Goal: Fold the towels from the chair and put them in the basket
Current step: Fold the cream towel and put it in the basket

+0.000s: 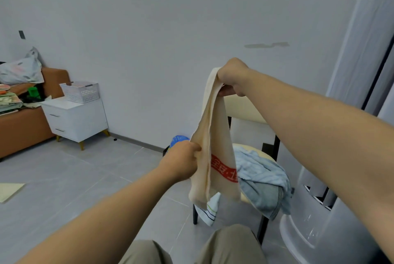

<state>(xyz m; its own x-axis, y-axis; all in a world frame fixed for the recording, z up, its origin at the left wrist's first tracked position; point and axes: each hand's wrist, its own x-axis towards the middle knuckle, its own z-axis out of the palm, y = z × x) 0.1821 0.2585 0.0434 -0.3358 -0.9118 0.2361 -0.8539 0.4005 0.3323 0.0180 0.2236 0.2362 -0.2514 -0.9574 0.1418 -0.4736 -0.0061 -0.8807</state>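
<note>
A cream towel (pixel 215 127) with a red band hangs in the air in front of the chair (pixel 253 108). My right hand (pixel 233 77) grips its top end, raised high. My left hand (pixel 184 161) pinches the towel's left edge lower down. On the chair seat lies a light blue towel (pixel 262 178), and a white striped towel (pixel 210 210) hangs off the seat's front. The white perforated basket (pixel 82 92) stands on a white nightstand (pixel 76 120) at the far left.
A brown sofa (pixel 23 129) piled with pillows and folded cloth stands left of the nightstand. A tall white appliance (pixel 332 216) stands right of the chair, with a curtain above it. A blue object (pixel 179 140) sits behind my left hand. Grey tiled floor spreads between.
</note>
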